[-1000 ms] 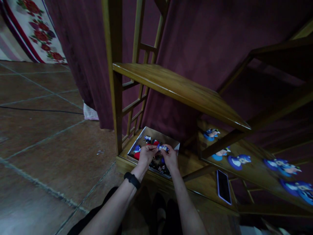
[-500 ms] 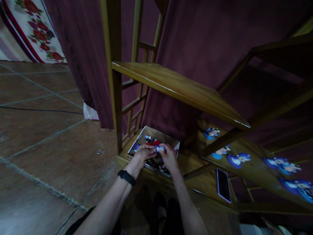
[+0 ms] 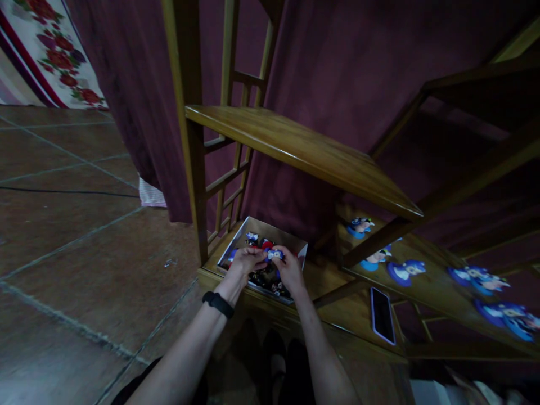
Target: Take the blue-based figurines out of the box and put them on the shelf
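Between my two hands is a small blue-and-white figurine [image 3: 275,255], held over an open cardboard box [image 3: 298,247]. My left hand [image 3: 248,263] pinches its left side, and my right hand [image 3: 289,269] grips its right side. Below them, the box holds several more small figurines in black, red and blue, partly hidden by my fingers. One white-and-blue figurine [image 3: 252,236] shows at the box's back left. A dark band [image 3: 218,304] is around my left wrist.
The box sits on the low board of a wooden shelf [image 3: 304,163]. To the right, several figurines, among them a blue-based one [image 3: 407,271], stand on another board. A phone [image 3: 382,315] lies in front of them. Behind hangs a dark red curtain [image 3: 337,73]; tiled floor [image 3: 84,236] is at left.
The view has shifted slightly, so the shelf and figurines appear a little further left. Both hands keep hold of the same figurine above the box.
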The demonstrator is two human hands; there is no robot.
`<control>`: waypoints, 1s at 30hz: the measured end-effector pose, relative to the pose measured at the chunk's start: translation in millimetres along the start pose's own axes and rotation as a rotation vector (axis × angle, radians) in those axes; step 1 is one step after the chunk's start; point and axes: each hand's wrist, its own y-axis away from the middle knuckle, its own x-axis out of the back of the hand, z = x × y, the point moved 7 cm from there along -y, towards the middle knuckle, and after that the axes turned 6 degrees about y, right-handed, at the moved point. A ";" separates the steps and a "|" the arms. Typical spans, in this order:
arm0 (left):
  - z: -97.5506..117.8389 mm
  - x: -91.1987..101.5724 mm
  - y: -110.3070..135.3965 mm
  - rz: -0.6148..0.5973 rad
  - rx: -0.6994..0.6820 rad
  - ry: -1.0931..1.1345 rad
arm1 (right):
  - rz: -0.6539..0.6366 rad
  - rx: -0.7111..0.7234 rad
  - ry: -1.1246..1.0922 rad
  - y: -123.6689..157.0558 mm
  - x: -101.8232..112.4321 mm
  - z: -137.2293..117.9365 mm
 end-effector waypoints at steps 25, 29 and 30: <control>-11.5 4.6 2.2 0.110 0.009 -0.010 | -0.042 0.141 0.069 4.3 -3.2 -13.9; -15.3 -0.6 0.2 0.075 0.042 0.098 | 0.004 0.066 -0.126 5.0 -1.2 -6.1; -16.6 -1.5 -1.0 0.071 0.057 0.132 | 0.020 0.025 -0.207 4.6 -0.9 -1.3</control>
